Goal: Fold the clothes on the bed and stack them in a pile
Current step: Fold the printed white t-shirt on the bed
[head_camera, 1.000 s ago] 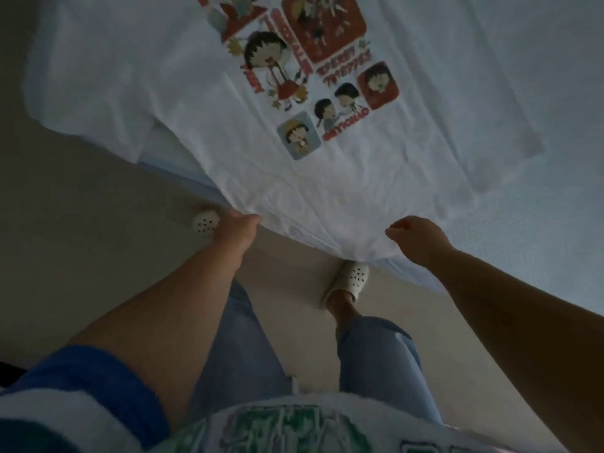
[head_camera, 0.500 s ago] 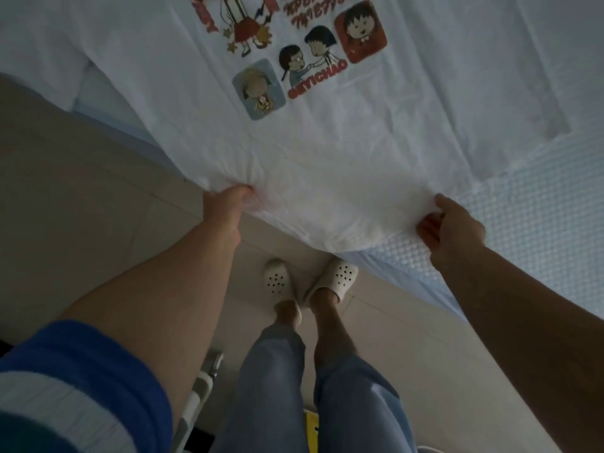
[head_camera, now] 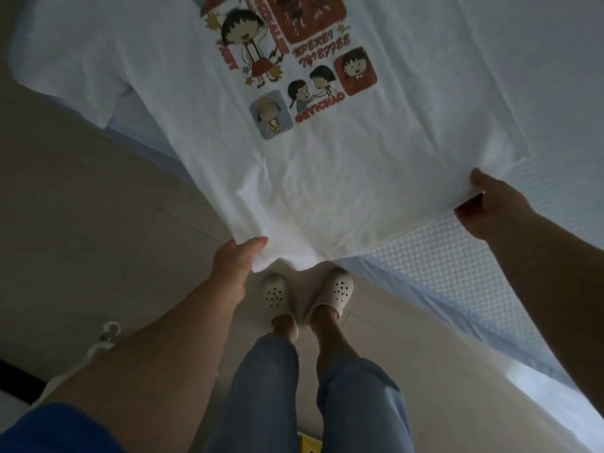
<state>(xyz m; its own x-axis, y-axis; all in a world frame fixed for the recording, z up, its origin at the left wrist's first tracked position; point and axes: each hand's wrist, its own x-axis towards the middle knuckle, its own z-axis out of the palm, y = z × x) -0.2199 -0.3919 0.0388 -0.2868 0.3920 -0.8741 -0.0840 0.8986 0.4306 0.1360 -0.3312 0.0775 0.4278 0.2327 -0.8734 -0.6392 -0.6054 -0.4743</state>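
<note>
White T-shirt (head_camera: pixel 343 152) is spread print-up on the bed (head_camera: pixel 457 256), hem overhanging the near edge. Step judged: hem to be drawn taut and level by both corners before the first fold is carried up toward the collar. Left hand (head_camera: pixel 233 269) is curled round the left hem corner; right hand (head_camera: pixel 490 204) pinches the right hem corner.

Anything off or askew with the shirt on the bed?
Mildly: the white cartoon-print T-shirt lies skewed on the quilted white bed, its hem overhanging the edge where the left hand and right hand grip its corners. No damage visible.
</note>
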